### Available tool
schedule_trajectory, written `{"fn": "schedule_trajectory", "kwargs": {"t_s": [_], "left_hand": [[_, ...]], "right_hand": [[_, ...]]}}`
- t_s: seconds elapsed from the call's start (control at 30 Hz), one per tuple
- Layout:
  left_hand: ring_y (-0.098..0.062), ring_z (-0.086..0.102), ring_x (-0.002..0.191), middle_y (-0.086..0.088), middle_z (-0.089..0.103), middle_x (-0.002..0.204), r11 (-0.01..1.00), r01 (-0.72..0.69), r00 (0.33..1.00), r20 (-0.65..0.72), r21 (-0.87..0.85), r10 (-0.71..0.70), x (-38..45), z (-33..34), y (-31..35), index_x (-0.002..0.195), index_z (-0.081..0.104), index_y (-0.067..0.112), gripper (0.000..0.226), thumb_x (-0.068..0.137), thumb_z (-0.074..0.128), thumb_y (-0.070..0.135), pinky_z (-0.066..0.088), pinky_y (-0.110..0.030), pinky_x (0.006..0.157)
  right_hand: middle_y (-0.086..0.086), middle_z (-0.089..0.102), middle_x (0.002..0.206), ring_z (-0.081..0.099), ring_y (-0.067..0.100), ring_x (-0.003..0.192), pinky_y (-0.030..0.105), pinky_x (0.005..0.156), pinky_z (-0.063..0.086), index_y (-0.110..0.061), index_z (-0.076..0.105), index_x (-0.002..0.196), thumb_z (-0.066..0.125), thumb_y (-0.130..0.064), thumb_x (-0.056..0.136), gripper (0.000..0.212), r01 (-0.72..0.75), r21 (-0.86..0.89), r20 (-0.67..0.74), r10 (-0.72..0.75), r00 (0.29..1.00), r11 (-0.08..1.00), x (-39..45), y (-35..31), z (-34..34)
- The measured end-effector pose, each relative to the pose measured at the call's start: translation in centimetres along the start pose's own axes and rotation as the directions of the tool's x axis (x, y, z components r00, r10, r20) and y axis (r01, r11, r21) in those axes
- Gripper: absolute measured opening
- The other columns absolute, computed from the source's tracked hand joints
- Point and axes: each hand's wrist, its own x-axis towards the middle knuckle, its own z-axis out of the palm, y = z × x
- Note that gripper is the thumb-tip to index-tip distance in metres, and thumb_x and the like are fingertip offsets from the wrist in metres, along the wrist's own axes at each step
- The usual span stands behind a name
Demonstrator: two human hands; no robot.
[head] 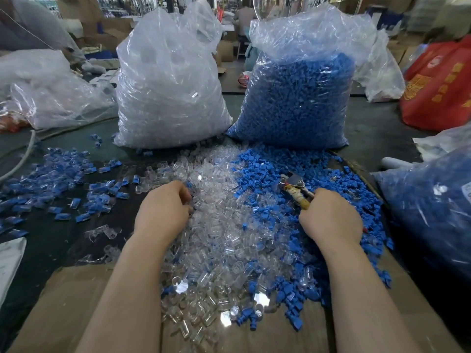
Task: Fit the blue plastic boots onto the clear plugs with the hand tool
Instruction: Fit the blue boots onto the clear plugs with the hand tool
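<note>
left hand (163, 207) curls into the clear plugs (216, 225), catch hidden; right hand (328, 215) grips the tool (297, 188). loose plugs may slide and spill off the near edge.

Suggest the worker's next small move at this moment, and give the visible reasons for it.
Probably lift one clear plug from the clear pile with the left hand, whose curled fingers are already in it. The right hand grips the hand tool over the blue boots, ready for fitting.

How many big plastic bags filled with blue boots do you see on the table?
2. One bag of blue boots stands upright at the back, right of the bag of clear plugs. Another blue-filled bag lies at the right edge, partly cut off. Others may be hidden.
</note>
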Motion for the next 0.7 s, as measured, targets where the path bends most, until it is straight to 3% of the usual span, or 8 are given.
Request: {"fn": "schedule_trajectory", "kwargs": {"t_s": [0.27, 0.33, 0.4, 0.5, 0.7], "left_hand": [[-0.019, 0.060, 0.092, 0.003, 0.067, 0.098, 0.999, 0.018, 1.000, -0.004, -0.035, -0.018, 0.1, -0.2, -0.1, 0.099, 0.065, 0.027, 0.014, 0.088, 0.070, 0.020, 0.051, -0.035, 0.079], [-0.014, 0.062, 0.082, 0.006, 0.067, 0.091, 0.991, 0.019, 0.999, -0.046, -0.130, -0.026, 0.1, -0.4, 0.1, 0.098, 0.067, 0.026, 0.012, 0.087, 0.072, 0.023, 0.049, -0.030, 0.069], [-0.010, 0.067, 0.074, 0.008, 0.070, 0.084, 0.943, 0.022, 0.996, -0.077, -0.333, -0.050, 0.0, -0.8, 0.7, 0.093, 0.068, 0.026, 0.011, 0.085, 0.075, 0.024, 0.050, -0.027, 0.063], [-0.007, 0.072, 0.071, 0.006, 0.074, 0.075, 0.789, -0.002, 0.999, -0.044, -0.615, -0.032, -0.5, -1.2, 2.1, 0.093, 0.069, 0.024, 0.014, 0.083, 0.077, 0.019, 0.060, -0.033, 0.070], [-0.016, 0.071, 0.079, 0.004, 0.075, 0.078, 0.659, -0.064, 0.994, 0.010, -0.750, 0.108, -1.7, -0.9, 5.3, 0.088, 0.074, 0.024, 0.013, 0.083, 0.076, 0.013, 0.058, -0.019, 0.069]], "right_hand": [[0.008, 0.058, 0.087, 0.043, 0.021, 0.059, 0.033, 0.060, 0.039, -0.015, 0.048, 0.085, 0.062, -0.022, 0.088, 0.016, 0.001, 0.047, -0.023, 0.000, 1.000, 0.999, 0.0, -0.3, 0.2], [0.008, 0.055, 0.085, 0.042, 0.022, 0.059, 0.033, 0.059, 0.036, -0.014, 0.048, 0.086, 0.061, -0.021, 0.088, 0.015, 0.022, 0.099, -0.055, -0.016, 0.998, 0.995, 0.1, -0.4, 0.2], [0.007, 0.055, 0.084, 0.044, 0.024, 0.064, 0.033, 0.058, 0.034, -0.015, 0.049, 0.089, 0.061, -0.021, 0.089, 0.014, 0.043, 0.208, -0.076, -0.028, 0.997, 0.977, 0.4, -0.5, 0.3], [0.003, 0.058, 0.080, 0.051, 0.025, 0.070, 0.032, 0.059, 0.035, -0.018, 0.055, 0.091, 0.060, -0.028, 0.092, 0.011, 0.098, 0.444, -0.108, -0.056, 0.993, 0.890, 0.6, -0.9, 0.2], [-0.006, 0.058, 0.069, 0.052, 0.015, 0.060, 0.028, 0.053, 0.034, -0.027, 0.058, 0.081, 0.061, -0.037, 0.094, 0.017, 0.189, 0.736, -0.123, -0.146, 0.982, 0.650, 0.1, -1.7, -0.1]]}}
